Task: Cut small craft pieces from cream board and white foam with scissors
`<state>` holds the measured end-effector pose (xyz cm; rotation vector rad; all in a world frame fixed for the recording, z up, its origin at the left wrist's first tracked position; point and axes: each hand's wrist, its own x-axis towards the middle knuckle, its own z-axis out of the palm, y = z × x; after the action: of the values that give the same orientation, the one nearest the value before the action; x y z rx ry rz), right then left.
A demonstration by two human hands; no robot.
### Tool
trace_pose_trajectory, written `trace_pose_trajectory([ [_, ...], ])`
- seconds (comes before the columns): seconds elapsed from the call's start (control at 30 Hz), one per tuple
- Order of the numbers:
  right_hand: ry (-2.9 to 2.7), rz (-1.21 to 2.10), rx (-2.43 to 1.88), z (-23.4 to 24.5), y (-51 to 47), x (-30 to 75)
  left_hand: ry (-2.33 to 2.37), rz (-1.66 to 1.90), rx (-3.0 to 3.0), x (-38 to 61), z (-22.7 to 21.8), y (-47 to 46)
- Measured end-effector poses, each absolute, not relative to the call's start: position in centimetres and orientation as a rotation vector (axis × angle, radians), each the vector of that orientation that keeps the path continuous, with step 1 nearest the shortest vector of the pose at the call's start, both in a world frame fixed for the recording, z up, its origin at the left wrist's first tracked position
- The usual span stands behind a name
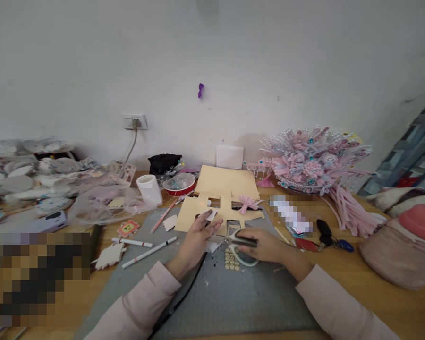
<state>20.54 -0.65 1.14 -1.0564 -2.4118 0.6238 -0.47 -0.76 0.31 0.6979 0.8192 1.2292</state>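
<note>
My left hand (199, 238) is over the cream card (188, 212), its fingers stretched out and apart. A small white paper piece (211, 215) shows by its fingertips; I cannot tell if they touch it. My right hand (267, 244) grips white-handled scissors (246, 260), whose blades point left toward my left hand. The card has several cut-out openings. A pink ribbon bow (248, 204) lies on its right part. Just below the scissors, small round beige pieces (231, 260) sit in rows on the grey cutting mat (219, 302).
White pens (148, 252), a lion cutout (128, 227) and white jagged cutouts (109, 256) lie at left. Behind stand a paper roll (149, 189) and a red-rimmed bowl (180, 184). At right are a pink beaded bouquet (313, 163), keys (324, 231) and a pink bag (400, 250).
</note>
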Motion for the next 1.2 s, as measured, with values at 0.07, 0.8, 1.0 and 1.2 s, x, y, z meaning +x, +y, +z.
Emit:
trace_pose_trajectory([
  [0.07, -2.265, 0.636, -1.05, 1.1, -0.4, 21.2, 0.816, 1.213, 0.647, -0.2, 0.3, -0.9],
  [0.8, -1.865, -0.046, -1.697, -0.8, 1.7, 32.7, 0.762, 1.263, 0.635, -0.4, 0.0, -0.2],
  [1.0, -1.99, -0.016, -1.481, -0.2, 0.2, 29.3, 0.754, 1.273, 0.683, -0.5, 0.2, -0.3],
  [1.2, -2.477, 0.223, -1.118, 0.2, -2.6, 23.0, 0.703, 1.281, 0.83, -0.8, 0.3, -0.5],
])
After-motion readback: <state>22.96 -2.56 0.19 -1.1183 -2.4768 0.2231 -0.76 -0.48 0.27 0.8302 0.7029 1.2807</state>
